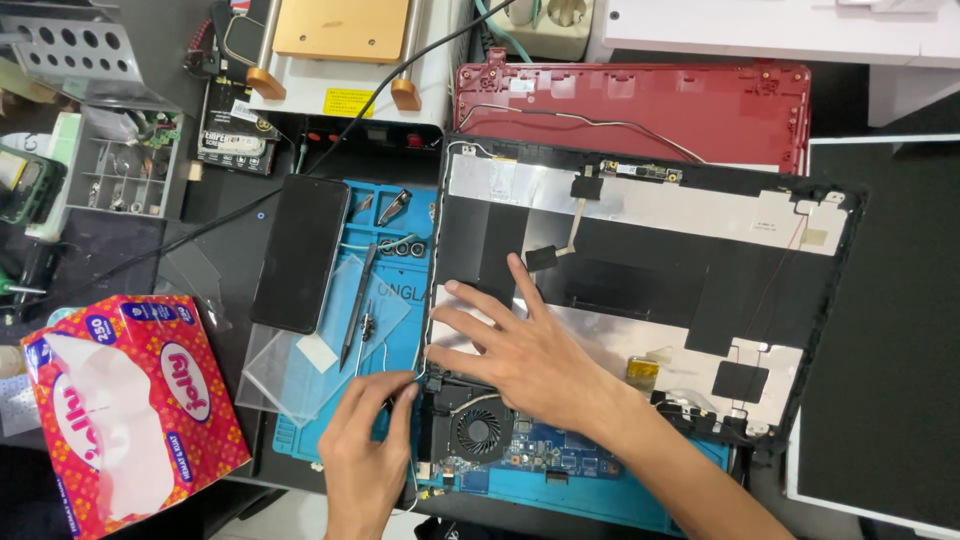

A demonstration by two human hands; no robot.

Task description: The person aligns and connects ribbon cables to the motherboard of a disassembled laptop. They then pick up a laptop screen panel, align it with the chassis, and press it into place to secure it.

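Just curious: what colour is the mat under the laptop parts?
Blue, seen in the head view: the mat.

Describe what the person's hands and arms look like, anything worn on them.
Both are bare: the left hand and right hand wear no gloves, rings or watch that the view shows. No sleeve shows on the right forearm, bare to the frame's lower edge. Fingernails are short and unpainted. No cables or markings on either.

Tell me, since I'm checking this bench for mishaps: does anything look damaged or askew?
Nothing looks broken. The black laptop lid shell lies tilted across the blue mat, overlapping the red cover, stripped of its screen.
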